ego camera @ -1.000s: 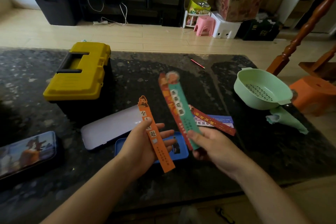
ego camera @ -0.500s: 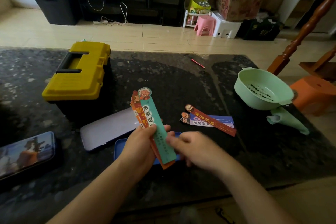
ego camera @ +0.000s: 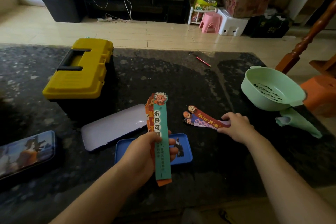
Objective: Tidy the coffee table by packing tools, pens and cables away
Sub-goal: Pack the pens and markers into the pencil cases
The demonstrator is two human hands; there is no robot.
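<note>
Two bundles of bookmarks. Left hand (ego camera: 143, 152) grips the teal-fronted stack (ego camera: 161, 132) upright, above the blue tin (ego camera: 183, 156). Right hand (ego camera: 236, 127) pinches the loose bookmarks (ego camera: 203, 120) lying on the tabletop (ego camera: 181, 82). Step: gathering. Next, likely: lift those flat strips cleanly, join them to the stack.

A dark speckled desk (ego camera: 163, 78) carries everything. At its back left stands a closed yellow toolbox (ego camera: 80, 71) on a black base. Just in front of it lies a flat lilac case (ego camera: 112, 129), and near that an open blue tray (ego camera: 123, 149). A picture tin (ego camera: 25, 152) sits at the left edge. A few bookmarks (ego camera: 201, 120) lie fanned right of centre. A red pencil (ego camera: 203, 61) lies far back. At the right edge a green colander (ego camera: 272, 89) touches a crumpled green cloth (ego camera: 298, 123).
</note>
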